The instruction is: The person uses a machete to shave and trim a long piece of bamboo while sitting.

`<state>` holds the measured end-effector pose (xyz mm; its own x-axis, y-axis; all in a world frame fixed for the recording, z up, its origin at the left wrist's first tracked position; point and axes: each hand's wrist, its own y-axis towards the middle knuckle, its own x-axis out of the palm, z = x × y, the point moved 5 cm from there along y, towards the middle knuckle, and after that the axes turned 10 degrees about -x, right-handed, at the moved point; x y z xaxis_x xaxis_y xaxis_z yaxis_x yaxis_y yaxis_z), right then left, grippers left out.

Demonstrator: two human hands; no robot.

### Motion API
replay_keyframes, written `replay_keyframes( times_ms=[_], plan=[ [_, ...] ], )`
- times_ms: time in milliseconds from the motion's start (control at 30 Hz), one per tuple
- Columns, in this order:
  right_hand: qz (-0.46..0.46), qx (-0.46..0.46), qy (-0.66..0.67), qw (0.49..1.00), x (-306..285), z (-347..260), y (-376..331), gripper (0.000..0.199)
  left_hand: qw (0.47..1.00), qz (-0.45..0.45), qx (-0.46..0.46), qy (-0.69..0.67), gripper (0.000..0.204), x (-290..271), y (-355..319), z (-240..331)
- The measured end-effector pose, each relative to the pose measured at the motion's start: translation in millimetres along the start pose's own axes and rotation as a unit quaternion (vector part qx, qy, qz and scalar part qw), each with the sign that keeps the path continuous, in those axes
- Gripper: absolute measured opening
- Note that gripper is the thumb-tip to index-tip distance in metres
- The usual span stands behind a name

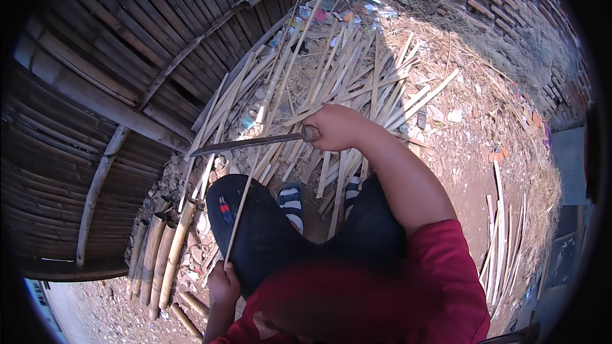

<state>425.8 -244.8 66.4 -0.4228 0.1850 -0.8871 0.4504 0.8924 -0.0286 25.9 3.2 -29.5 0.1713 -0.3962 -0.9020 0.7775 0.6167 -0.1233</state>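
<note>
The right hand (333, 129), mid-frame, is wrapped around the handle of a knife (252, 143), its blade pointing left. The left hand (224, 285), lower left of centre, grips a strip (240, 216) slanting up toward the blade; whether they touch, I cannot tell. Poles (172, 255) stand lower left; loose strips (357, 86) spread across upper centre.

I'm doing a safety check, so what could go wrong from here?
The knife in the right hand appears close to the left knee; a slip might cut that leg. The bare left hand holds a thin strip, so a sharp edge or splinter could hurt it. Loose strips lie near the feet and might cause a stumble.
</note>
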Motion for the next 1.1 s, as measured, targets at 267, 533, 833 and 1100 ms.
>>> replay_keyframes(
  times_ms=[267,533,833,1100],
  plan=[
    [0.143,0.118,0.039,0.982,-32,78,-12,0.037,0.997,0.046,0.025,0.060,0.030,0,2,2],
    [-0.029,-0.005,-0.038,0.999,-7,-8,-6,0.040,0.995,0.031,0.035,0.087,0.026,-10,6,3],
    [0.161,0.117,0.128,0.972,-34,90,-23,0.039,0.999,0.018,0.018,0.025,0.032,1,10,-4],
    [-0.018,-0.081,-0.072,0.994,-7,-26,-6,0.032,0.998,0.051,0.039,0.008,0.029,4,8,-6]
  ],
)
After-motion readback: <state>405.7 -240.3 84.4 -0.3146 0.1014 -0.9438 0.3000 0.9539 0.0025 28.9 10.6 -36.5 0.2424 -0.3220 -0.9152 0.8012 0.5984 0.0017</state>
